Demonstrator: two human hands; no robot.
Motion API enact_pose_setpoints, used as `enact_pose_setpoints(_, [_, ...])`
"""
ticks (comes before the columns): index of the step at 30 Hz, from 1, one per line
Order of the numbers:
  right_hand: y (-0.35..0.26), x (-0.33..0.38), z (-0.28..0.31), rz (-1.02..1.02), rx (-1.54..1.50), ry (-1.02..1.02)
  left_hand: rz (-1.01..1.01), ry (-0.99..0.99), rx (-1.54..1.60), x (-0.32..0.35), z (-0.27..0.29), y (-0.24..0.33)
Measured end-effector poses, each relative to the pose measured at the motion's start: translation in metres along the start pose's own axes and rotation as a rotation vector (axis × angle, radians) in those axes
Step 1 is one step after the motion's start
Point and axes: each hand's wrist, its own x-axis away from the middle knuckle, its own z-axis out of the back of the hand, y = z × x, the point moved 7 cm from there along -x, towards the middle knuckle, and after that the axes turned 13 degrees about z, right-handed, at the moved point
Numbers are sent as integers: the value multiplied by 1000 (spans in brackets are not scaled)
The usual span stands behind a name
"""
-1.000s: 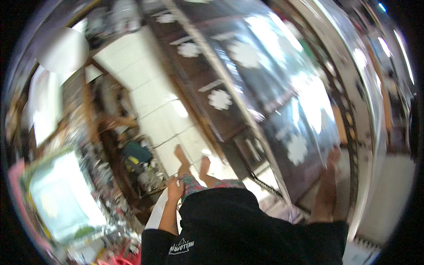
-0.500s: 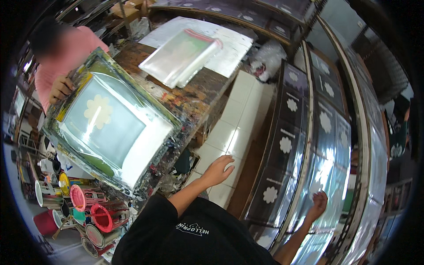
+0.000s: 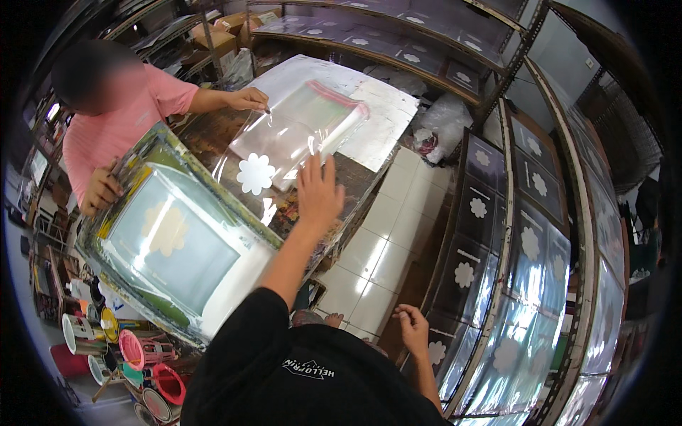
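My left hand reaches over the table with its fingers spread, at the near right edge of a clear plastic bag printed with a white flower. Whether the fingers touch it I cannot tell. At the bag's far corner, a co-worker's hand pinches the plastic. The co-worker's other hand grips the raised printing screen, whose mesh shows a pale flower and white ink. Low by my right side, my right hand has its fingers curled in, with nothing visible in it.
A stack of clear bags lies on a white board at the table's far end. Drying racks of printed sheets stand on my right, beyond the tiled floor. Several ink pots stand at lower left.
My left hand has moved up and forward over the table. My right hand has left the rack and come down-left. A flower-printed bag now shows, held by the co-worker's reaching hand.
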Motion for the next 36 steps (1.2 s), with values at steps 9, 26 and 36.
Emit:
enact_pose_setpoints(9, [28,35,22,-180,133,36,163,-519,-486,-83,-132,-72])
enact_pose_setpoints(26, [-120,-102,75,50,-516,121,-938,-357,138,172,-4,198])
enact_pose_setpoints(36, [-84,33,165,46,-204,581,-1198,-669,479,288,36,251])
